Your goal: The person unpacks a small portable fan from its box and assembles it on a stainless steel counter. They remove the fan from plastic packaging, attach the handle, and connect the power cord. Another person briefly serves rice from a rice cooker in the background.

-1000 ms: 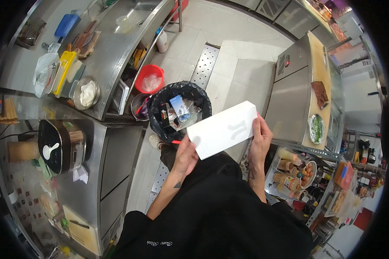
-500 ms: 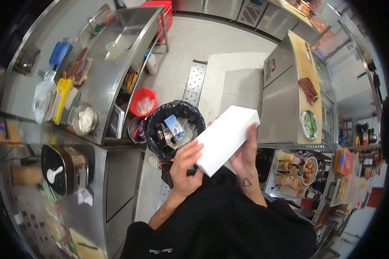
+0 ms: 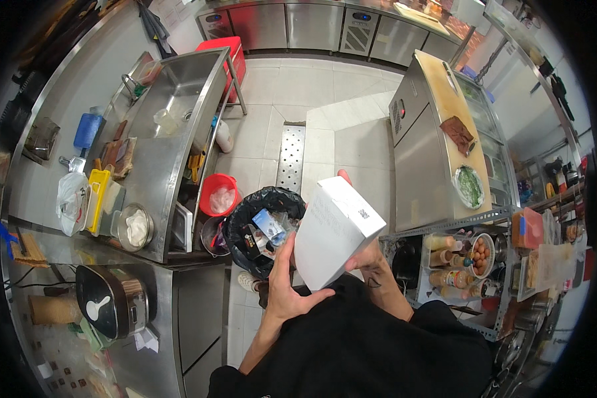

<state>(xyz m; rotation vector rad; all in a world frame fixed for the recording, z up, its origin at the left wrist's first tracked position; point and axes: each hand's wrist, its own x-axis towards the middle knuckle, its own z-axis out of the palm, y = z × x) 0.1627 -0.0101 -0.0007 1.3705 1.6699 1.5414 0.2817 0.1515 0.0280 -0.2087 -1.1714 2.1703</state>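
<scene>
A plain white cardboard box (image 3: pixel 331 242) is between my two hands, tilted, with one end face showing a small printed code. Along its left edge lies my left hand (image 3: pixel 288 288), the fingers up the side and the thumb across the lower end. My right hand (image 3: pixel 367 255) grips the box from the right and underneath. A fingertip of it shows past the far edge, while most of its fingers are hidden behind the box. Just beyond my left hand stands a bin (image 3: pixel 245 259) lined with a black bag, holding a blue-and-white carton (image 3: pixel 270 225) and clear plastic.
To the left are a steel sink counter (image 3: pixel 156 169), a bowl of white stuff (image 3: pixel 136 227) and a rice cooker (image 3: pixel 116 302). A red bucket (image 3: pixel 220 194) stands by the bin. At right, a counter (image 3: pixel 461 139) adjoins a shelf with jars and an egg basket (image 3: pixel 481 255).
The box has been turned in my hands, so its printed end now shows. My left hand has shifted lower along it. My view has tilted up, showing more of the far cabinets.
</scene>
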